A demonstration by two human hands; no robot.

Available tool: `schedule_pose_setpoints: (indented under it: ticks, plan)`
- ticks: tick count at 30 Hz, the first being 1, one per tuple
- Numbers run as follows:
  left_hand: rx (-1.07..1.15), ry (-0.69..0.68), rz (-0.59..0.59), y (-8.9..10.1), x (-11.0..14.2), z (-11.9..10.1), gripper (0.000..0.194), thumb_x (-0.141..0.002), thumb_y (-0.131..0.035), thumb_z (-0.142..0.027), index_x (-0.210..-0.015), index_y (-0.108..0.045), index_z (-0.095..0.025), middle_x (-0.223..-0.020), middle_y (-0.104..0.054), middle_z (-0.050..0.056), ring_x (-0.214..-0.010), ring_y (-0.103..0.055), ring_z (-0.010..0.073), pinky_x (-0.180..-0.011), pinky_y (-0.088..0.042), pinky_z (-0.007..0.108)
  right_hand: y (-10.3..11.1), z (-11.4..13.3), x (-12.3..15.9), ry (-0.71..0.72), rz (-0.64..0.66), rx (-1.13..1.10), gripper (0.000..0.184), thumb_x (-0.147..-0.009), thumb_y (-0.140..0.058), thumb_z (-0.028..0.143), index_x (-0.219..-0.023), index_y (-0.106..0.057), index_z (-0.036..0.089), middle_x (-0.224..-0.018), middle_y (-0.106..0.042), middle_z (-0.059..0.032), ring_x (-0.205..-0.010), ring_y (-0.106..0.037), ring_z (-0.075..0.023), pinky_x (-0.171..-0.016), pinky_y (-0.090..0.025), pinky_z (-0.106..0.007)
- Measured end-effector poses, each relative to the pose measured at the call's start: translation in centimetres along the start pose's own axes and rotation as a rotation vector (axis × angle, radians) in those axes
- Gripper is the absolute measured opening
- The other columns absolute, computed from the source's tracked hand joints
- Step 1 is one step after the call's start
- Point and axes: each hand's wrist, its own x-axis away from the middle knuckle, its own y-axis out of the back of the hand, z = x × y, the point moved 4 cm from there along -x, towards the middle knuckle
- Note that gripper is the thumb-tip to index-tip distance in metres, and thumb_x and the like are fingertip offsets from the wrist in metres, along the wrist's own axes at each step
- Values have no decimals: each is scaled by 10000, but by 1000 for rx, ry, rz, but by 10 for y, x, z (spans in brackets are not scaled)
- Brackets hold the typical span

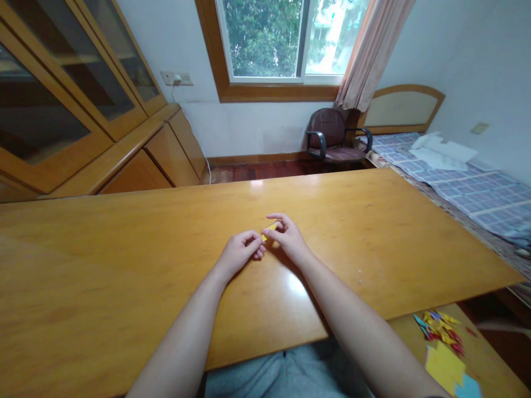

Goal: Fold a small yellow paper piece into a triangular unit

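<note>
The small yellow piece [271, 227] looked like thin matt paper, as did the larger yellow sheet [445, 367]. The counter [124, 265] was smooth, glossy wood; the cabinet [89, 105] paired varnished wood with glass, and the curtain [375, 52] was cloth.

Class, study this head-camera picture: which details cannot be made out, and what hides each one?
All in the head view:
Yellow piece: full shape; fingers of the left hand and right hand cover parts of it.
Coloured pieces: exact count; small and overlapping.
Blue sheet: full outline; cut off by the bottom edge.
Chair: base; hidden behind the tabletop.
</note>
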Motion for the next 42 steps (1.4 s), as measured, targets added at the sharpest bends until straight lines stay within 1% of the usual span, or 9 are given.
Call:
schedule_pose_setpoints:
  ticks: [5,9,11,16,22,28,34,39,42]
  plan:
    - [24,-18,-113,5,-1,1,251,-847,-608,-404,-779,-607,-163,-675,-688,27,-548,-623,122,-557,-520,243,0,1,0,-10,7,-24,487,-677,-786,317,-1100,-572,205,-733,-671,38,-659,-595,-117,-619,-436,-241]
    - [25,-37,-207,10,-1,-2,231,-830,-616,-385,-759,-600,-165,-670,-682,23,-542,-615,123,-539,-516,241,0,-1,0,-15,10,7,454,-683,-780,314,-1077,-577,210,-725,-666,37,-640,-579,-114,-591,-434,-235]
    - [22,-46,-229,11,-1,-4,226,-824,-620,-385,-765,-601,-167,-680,-684,24,-547,-617,126,-538,-518,243,-1,-2,0,-16,16,19,447,-688,-773,316,-1075,-576,211,-720,-661,37,-629,-570,-114,-573,-425,-232]
    - [-15,-54,-196,9,0,-4,240,-806,-662,-410,-806,-619,-173,-635,-660,1,-529,-608,123,-536,-505,235,-3,-4,2,3,45,89,416,-722,-738,306,-1090,-570,210,-760,-669,22,-650,-583,-119,-596,-425,-241]
    - [-19,-43,-188,9,-1,-1,274,-818,-652,-439,-793,-627,-168,-654,-679,20,-546,-625,131,-547,-513,244,-3,-4,2,39,41,176,355,-752,-707,304,-1066,-579,198,-785,-653,12,-624,-543,-110,-576,-394,-244]
    - [18,-25,-189,9,-1,-1,287,-806,-660,-441,-776,-630,-157,-655,-698,39,-550,-639,140,-551,-524,252,-2,-5,2,70,8,166,327,-740,-720,307,-1018,-583,202,-786,-644,13,-641,-556,-116,-602,-412,-250]
    - [44,-18,-187,8,-2,-5,308,-794,-659,-452,-798,-652,-145,-682,-723,61,-546,-647,144,-542,-527,260,-1,-4,2,78,-31,156,326,-731,-725,304,-1003,-577,202,-799,-640,11,-674,-569,-120,-641,-430,-258]
    - [113,14,-191,9,-5,0,321,-754,-677,-431,-871,-649,-133,-708,-742,78,-573,-685,177,-533,-542,281,1,-2,1,73,-47,144,336,-721,-730,310,-1001,-574,207,-789,-645,13,-668,-567,-123,-628,-425,-256]
    - [134,24,-197,11,-5,3,325,-779,-639,-422,-919,-641,-129,-770,-753,90,-600,-701,188,-532,-554,290,3,-1,0,71,-64,133,340,-713,-735,310,-994,-573,207,-788,-642,14,-658,-557,-121,-615,-414,-252]
